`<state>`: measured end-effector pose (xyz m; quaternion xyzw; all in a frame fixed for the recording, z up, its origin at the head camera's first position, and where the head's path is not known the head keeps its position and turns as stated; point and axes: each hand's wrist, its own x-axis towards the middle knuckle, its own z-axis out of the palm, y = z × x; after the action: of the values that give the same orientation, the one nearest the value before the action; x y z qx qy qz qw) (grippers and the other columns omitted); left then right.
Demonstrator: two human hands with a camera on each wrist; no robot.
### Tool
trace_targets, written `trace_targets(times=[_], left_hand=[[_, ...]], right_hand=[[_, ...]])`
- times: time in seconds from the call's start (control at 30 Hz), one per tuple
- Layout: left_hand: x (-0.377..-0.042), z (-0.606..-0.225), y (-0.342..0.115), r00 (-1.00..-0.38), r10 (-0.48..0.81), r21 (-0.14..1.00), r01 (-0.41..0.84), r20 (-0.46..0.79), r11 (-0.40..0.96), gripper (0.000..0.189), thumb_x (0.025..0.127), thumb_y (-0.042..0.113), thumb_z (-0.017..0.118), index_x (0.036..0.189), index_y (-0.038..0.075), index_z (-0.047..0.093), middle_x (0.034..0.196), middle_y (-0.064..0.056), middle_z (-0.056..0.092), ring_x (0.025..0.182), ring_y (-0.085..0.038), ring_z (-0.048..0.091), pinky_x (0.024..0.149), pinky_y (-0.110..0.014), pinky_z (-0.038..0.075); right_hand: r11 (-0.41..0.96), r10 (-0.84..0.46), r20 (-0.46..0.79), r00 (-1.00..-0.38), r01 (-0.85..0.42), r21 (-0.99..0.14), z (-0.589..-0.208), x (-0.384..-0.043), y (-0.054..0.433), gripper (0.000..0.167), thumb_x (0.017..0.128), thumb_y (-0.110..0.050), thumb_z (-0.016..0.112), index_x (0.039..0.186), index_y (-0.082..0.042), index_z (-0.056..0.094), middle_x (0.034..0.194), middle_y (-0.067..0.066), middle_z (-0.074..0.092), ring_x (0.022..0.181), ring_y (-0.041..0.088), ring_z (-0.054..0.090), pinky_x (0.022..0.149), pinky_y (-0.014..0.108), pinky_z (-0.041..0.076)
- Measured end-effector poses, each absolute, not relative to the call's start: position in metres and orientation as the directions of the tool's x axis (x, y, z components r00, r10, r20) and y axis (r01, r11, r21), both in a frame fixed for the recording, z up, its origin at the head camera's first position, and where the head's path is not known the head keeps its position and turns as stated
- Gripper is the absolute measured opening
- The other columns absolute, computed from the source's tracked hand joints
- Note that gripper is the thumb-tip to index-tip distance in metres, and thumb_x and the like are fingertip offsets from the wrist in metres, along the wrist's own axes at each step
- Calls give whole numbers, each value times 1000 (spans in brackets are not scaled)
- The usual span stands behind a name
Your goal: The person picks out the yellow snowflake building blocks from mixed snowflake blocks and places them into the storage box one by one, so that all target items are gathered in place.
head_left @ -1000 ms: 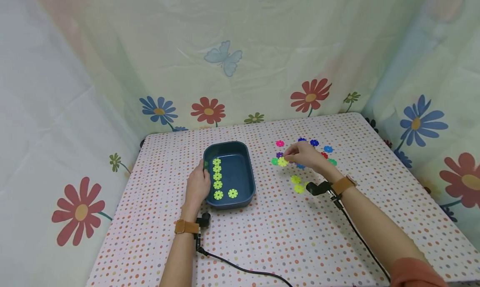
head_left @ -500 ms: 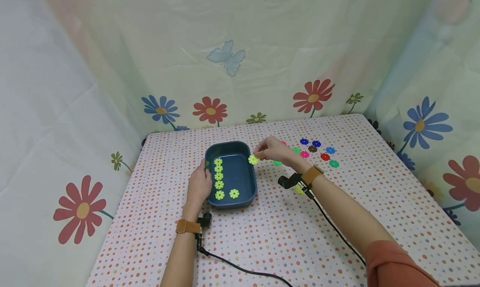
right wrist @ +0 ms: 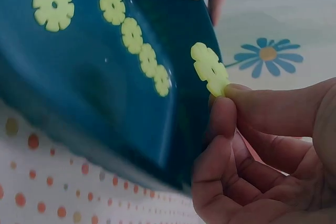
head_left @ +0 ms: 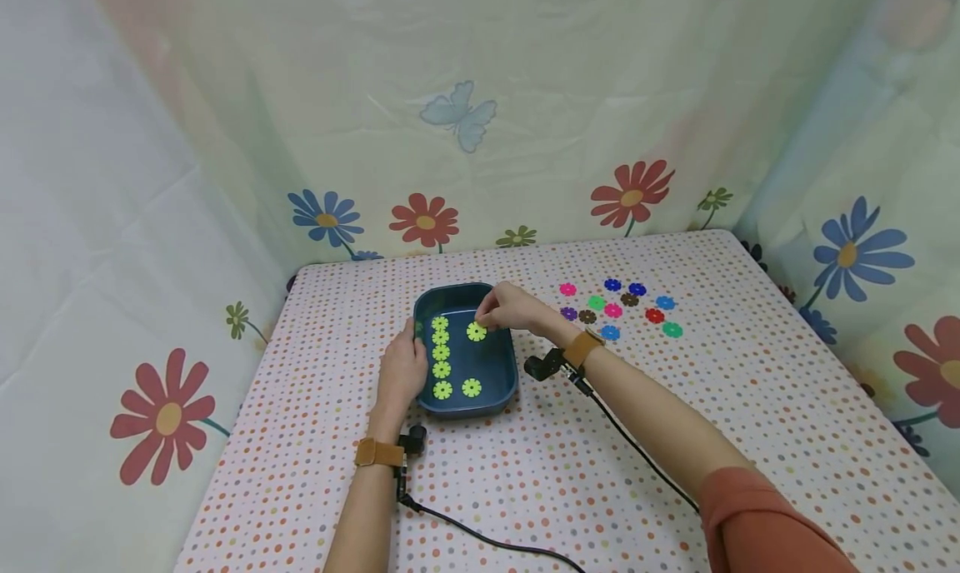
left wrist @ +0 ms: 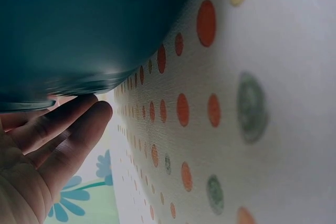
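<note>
A dark blue basin (head_left: 465, 408) stands on the dotted table. My left hand (head_left: 401, 366) grips its left rim, thumb on the inner side and the other fingers along the outer wall (left wrist: 94, 35). With thumb and forefinger, my right hand (head_left: 513, 308) pinches the edge of a yellow snowflake disc (right wrist: 211, 70) over the basin's far right part. In the right wrist view that disc is tilted and raised above the floor. Several yellow snowflake discs (head_left: 441, 352) lie in a column along the basin's left side. One more yellow disc (head_left: 472, 387) lies at the near right of the floor.
Snowflake discs of other colours are scattered on the table to the right, among them a red disc (head_left: 655, 316), a purple disc (head_left: 569, 314) and a green disc (head_left: 672, 330). Black cables (head_left: 495, 543) trail from both wrist cameras. A flowered curtain (head_left: 360, 123) stands behind the table.
My right hand has carried the yellow disc leftward from the scattered discs, across the right rim, to above the basin floor. My left hand keeps its grip on the rim.
</note>
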<state>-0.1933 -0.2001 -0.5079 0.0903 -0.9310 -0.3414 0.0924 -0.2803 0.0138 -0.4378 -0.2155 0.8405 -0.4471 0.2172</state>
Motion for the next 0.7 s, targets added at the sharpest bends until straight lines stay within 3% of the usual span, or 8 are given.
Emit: trace_targets(times=[0.23,0.6,0.7], left_hand=[[-192,-507,-198,-968,-226,656,-104,105,748,52,108,19,42,156,0,35,152,-22,45,138,-36,47,111,-50,42],[-191,-506,-200,-969,-216,661,-86,117,745,52,108,19,42,155,-1,35,151,-23,46,136,-37,49,110,-50,43],[-191,-506,-201,-969,-216,662,-86,116,745,52,108,19,42,155,-1,36,151,-23,46,136,-37,49,110,-50,43]], right_hand=[[533,-608,-179,-773,-230,-814,-441,-281,-8,15,96,-4,64,89,3,75,74,4,63,68,15,54,64,26,45],[663,-606,-320,-728,-239,-710,-452,-282,-25,17,92,3,63,78,4,73,66,3,57,63,17,48,63,28,41],[706,-588,-364,-722,-239,-666,-455,-283,-28,16,91,2,65,76,0,72,69,2,61,64,14,51,64,27,45]])
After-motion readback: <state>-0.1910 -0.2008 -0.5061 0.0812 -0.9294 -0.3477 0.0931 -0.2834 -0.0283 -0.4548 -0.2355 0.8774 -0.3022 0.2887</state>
